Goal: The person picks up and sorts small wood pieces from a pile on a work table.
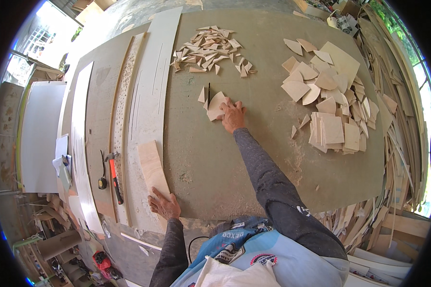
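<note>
My right hand reaches out over the middle of the table, its bent fingers closed on the edge of a thin, pale plywood piece with a curved side. A slim black pencil-like tool lies against that piece, beside a small pointed offcut. Nearer to me, my left hand grips the near end of a long plywood strip, which lies slanted across a white board. The fingers rest over the strip's surface and left edge; their undersides are hidden.
Small triangular offcuts form a heap at the far side. Curved and squarish plywood pieces are piled at right. A claw hammer and a tape measure lie at left near long white boards. Stacked wood strips line the right side.
</note>
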### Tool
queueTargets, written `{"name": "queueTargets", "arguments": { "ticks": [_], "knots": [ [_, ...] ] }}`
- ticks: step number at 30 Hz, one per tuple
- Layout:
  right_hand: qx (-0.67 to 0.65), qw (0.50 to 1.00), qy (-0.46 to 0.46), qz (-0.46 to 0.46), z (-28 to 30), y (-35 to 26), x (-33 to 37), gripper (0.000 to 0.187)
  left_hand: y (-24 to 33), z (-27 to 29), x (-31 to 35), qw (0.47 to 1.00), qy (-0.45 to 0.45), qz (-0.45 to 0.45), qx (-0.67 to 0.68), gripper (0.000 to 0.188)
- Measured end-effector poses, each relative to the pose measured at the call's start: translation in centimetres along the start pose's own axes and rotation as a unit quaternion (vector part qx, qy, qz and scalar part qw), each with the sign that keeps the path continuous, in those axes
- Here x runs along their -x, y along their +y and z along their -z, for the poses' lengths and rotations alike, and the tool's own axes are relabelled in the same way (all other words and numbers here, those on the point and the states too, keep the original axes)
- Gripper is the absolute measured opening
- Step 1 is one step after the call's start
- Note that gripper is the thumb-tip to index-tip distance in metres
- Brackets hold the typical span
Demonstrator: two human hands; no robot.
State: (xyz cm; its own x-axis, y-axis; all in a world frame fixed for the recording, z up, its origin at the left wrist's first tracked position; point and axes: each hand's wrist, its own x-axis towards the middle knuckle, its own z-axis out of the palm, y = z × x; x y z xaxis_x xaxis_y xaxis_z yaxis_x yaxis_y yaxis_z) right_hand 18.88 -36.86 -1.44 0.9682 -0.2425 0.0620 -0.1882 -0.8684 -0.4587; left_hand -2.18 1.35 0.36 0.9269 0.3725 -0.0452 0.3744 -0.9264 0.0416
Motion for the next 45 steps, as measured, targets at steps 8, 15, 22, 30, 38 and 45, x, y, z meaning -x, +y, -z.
{"name": "queueTargets", "arguments": {
  "ticks": [8, 15, 22, 30, 38, 45],
  "knots": [
    [0.006, 0.999, 0.022, -0.024, 0.0, -0.7, -0.1, 0.037, 0.2, 0.2, 0.2, 1.000, 0.001, 0.000, -0.005, 0.094],
    [-0.006, 0.999, 0.029, -0.042, -0.3, -0.7, -0.4, 0.038, 0.3, 0.4, 0.2, 1.000, 0.003, 0.000, 0.004, 0.094],
    [-0.003, 0.998, 0.053, -0.041, -0.3, -1.1, -0.7, 0.034, 0.0, 0.1, 0.2, 1.000, 0.014, -0.004, 0.014, 0.097],
    [-0.007, 0.997, 0.038, -0.064, -0.6, -0.9, -1.2, 0.037, 0.7, 0.7, 0.2, 1.000, -0.007, 0.006, 0.004, 0.098],
    [-0.011, 0.998, 0.025, -0.063, -0.5, -0.8, -1.7, 0.037, 0.1, 0.3, 0.2, 1.000, -0.001, 0.003, 0.002, 0.098],
    [-0.020, 0.998, 0.037, -0.042, -0.4, -0.6, -1.1, 0.036, 0.4, 0.6, 0.1, 1.000, 0.007, 0.000, 0.009, 0.097]
  ]
}}
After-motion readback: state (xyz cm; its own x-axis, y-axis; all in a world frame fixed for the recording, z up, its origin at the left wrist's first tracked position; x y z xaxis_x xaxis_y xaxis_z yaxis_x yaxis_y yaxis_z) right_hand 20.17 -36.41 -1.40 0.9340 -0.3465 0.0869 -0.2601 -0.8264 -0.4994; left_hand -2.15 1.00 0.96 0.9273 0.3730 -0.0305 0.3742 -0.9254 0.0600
